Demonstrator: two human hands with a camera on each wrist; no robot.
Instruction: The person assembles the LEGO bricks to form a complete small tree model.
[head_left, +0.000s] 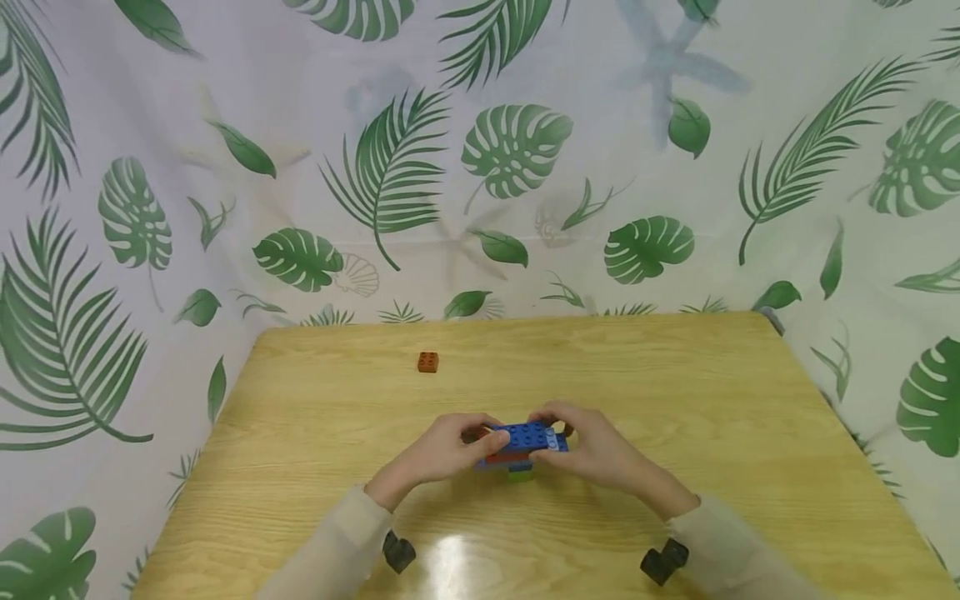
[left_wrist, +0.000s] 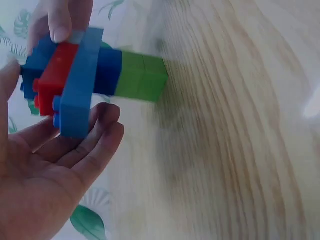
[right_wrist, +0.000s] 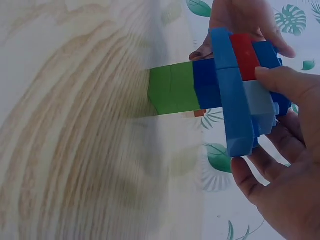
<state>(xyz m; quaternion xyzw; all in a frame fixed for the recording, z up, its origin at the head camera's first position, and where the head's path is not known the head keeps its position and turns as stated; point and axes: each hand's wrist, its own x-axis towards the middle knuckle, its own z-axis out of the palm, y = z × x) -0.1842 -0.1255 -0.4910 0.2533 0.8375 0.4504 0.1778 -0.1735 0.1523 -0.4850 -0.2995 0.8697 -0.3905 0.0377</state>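
Observation:
Both hands hold a structure of toy building bricks over the middle of the table. Its top is a dark blue brick (head_left: 525,435), with a red brick (left_wrist: 57,75) and a pale blue brick (right_wrist: 260,100) below that. Under them lies a long mid-blue brick (right_wrist: 232,110). A dark blue brick (left_wrist: 107,72) and green bricks (left_wrist: 142,75) form a narrow column down to the tabletop. My left hand (head_left: 450,446) grips the left end, thumb by the top brick. At the right end, my right hand (head_left: 588,442) pinches the bricks between thumb and fingers.
A small orange-brown brick (head_left: 428,362) lies farther back on the wooden table (head_left: 675,375), left of the hands. Behind the table hangs a leaf-patterned cloth (head_left: 555,275). Dark wrist-worn devices sit near both sleeves.

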